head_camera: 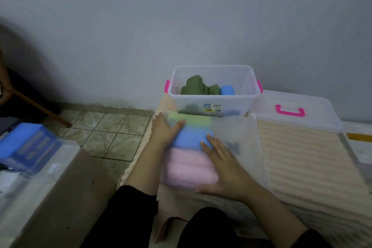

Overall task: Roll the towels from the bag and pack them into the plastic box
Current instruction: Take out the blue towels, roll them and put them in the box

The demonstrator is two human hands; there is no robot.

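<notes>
On the cream mat (298, 157), both hands rest on towels inside a frosted bag (239, 139). The left hand (164, 131) and right hand (223, 164) lie flat, fingers straight, on the blue towel (190, 139) and pink towel (189, 169).

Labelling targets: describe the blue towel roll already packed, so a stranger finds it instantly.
Find the clear plastic box with pink latches against the wall. Inside, at its right end, lies the light blue rolled towel, beside dark green towels; it is the only blue item in that box.
</notes>
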